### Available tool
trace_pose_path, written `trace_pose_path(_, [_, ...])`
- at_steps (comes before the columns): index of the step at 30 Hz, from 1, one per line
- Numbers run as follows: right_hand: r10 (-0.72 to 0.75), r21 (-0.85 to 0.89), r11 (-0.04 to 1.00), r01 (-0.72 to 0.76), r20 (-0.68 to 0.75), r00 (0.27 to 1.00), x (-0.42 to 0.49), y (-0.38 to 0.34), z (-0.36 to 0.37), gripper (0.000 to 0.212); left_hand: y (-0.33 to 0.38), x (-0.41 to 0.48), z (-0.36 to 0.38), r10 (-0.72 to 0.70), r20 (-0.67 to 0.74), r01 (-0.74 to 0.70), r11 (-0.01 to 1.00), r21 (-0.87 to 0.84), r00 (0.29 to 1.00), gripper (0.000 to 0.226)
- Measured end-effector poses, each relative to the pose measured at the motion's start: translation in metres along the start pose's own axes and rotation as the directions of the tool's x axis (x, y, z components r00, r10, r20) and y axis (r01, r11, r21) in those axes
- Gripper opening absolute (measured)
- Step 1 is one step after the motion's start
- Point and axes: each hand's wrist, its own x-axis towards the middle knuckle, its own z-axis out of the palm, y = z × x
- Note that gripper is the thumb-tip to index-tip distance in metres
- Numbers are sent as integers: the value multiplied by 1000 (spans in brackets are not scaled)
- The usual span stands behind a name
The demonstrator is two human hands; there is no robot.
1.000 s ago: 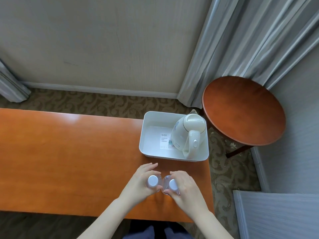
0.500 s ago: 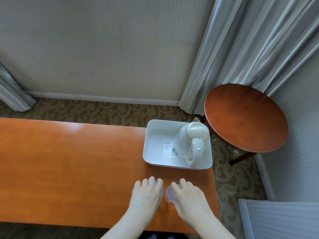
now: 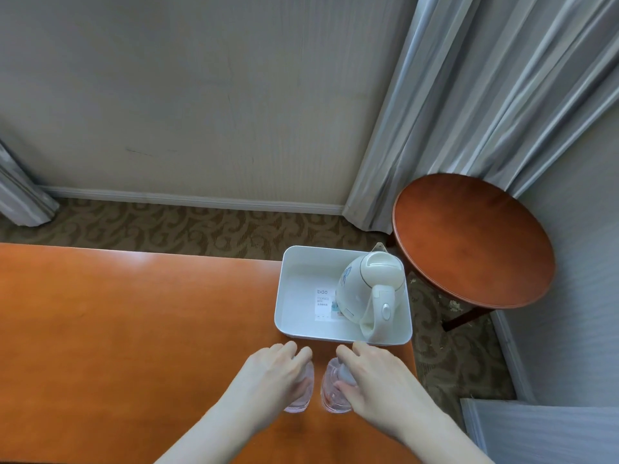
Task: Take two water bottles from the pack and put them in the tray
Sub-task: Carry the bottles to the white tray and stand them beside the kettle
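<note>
Two clear water bottles stand side by side on the orange wooden table, just in front of the white tray (image 3: 294,262). My left hand (image 3: 268,380) covers the top of the left bottle (image 3: 301,396) and grips it. My right hand (image 3: 371,380) grips the right bottle (image 3: 330,393) from above. Both caps are hidden under my palms. The tray's left half is bare apart from a paper label (image 3: 323,303). No bottle pack is in view.
A white electric kettle (image 3: 368,289) fills the right half of the tray. The table (image 3: 134,329) ends just right of the tray. A round wooden side table (image 3: 472,239) stands further right, with grey curtains (image 3: 469,95) behind it.
My hands have closed down over both bottle tops, hiding the caps that showed a second ago. The view has tilted, so the tray sits lower in the frame.
</note>
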Motion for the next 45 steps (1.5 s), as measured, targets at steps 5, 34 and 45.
trace_pose_path(5, [-52, -56, 997, 50, -42, 998, 26, -1, -56, 22, -23, 24, -43, -12, -92, 12, 1000, 2, 996, 31])
trace_pose_path(34, [135, -54, 988, -144, -135, 982, 235, 90, -44, 28, -127, 225, 9, -129, -22, 125, 985, -116, 991, 28])
trace_pose_path(45, [22, -299, 954, -33, -38, 999, 232, 91, -44, 46, -133, 218, 9, -69, 53, 68, 997, 27, 996, 44])
